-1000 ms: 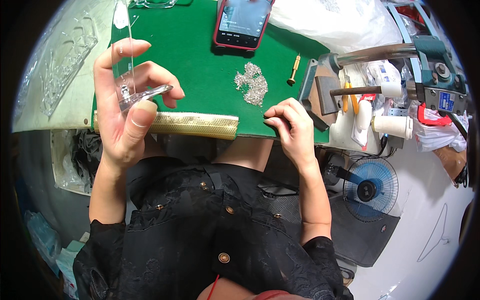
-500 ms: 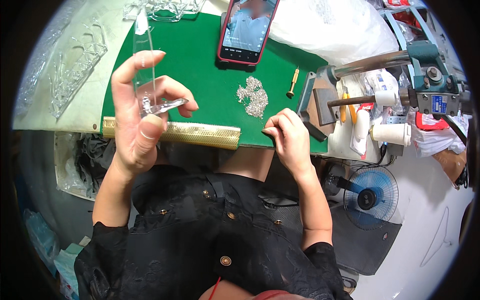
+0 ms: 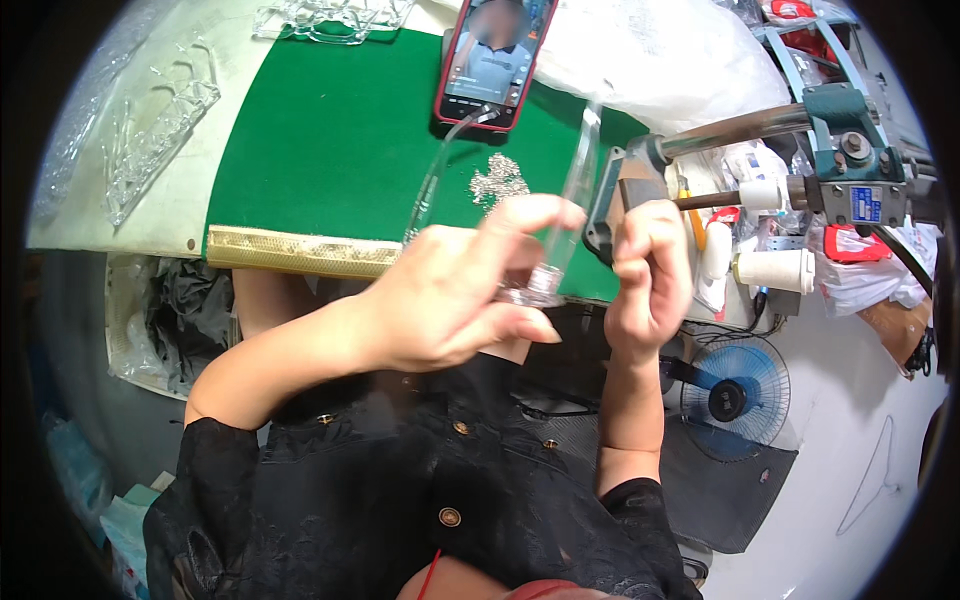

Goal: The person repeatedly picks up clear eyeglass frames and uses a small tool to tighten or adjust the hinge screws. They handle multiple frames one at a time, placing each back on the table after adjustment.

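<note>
My left hand [image 3: 425, 290] is closed on a pair of clear plastic eyeglasses [image 3: 578, 185]. Both see-through temples stand up from it, one on either side of a pile of tiny silvery metal parts [image 3: 497, 180], which the hand partly covers. My right hand [image 3: 652, 280] is a closed pinch in front of the bench press; whatever lies between its fingertips is too small or hidden to make out. A gap separates the two hands. More clear eyeglass frames [image 3: 165, 140] lie at the left, and others [image 3: 340, 20] at the far edge.
A phone [image 3: 460, 105] in a red case stands behind the green mat [image 3: 310, 140]. A gold textured strip [image 3: 300, 250] runs along the near edge. The teal bench press [image 3: 850, 130] stands at the right, beside a white thread spool [image 3: 775, 270]. A blue fan [image 3: 735, 400] sits below.
My left hand has swung right and lower with the eyeglasses, from the left of the mat to its middle. My right hand has moved right, to the press. The brass-coloured screwdriver is now hidden.
</note>
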`<state>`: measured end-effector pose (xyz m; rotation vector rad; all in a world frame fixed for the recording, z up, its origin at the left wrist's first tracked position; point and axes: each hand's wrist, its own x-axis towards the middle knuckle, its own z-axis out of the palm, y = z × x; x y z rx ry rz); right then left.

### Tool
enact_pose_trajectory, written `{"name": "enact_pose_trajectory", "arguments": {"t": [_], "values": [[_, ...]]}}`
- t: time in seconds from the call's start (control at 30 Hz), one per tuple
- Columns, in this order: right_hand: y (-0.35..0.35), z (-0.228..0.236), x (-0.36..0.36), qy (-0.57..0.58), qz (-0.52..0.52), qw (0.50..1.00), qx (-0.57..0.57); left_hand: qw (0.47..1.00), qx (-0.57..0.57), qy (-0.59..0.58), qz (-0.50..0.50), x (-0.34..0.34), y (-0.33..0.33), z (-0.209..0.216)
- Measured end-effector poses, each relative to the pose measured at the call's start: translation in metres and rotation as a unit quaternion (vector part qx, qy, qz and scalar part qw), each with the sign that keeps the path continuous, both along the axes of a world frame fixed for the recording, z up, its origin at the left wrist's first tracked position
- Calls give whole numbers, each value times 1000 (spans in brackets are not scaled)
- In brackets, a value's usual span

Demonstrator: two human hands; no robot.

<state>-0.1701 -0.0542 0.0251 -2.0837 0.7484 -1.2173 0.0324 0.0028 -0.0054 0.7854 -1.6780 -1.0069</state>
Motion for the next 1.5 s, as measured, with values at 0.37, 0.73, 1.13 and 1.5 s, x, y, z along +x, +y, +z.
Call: {"name": "enact_pose_trajectory", "arguments": {"t": [0.37,0.73,1.13,1.5], "values": [[7,32,7,110,22,979,-170,999,-5,-29,-29,-25,-3,4],[5,27,8,100,29,982,-158,1000,4,-11,-24,-26,-2,3],[6,26,8,47,37,994,-89,999,-28,-24,3,-27,-2,-2],[7,25,9,44,25,994,-100,994,49,56,-75,-26,-3,1]]}}
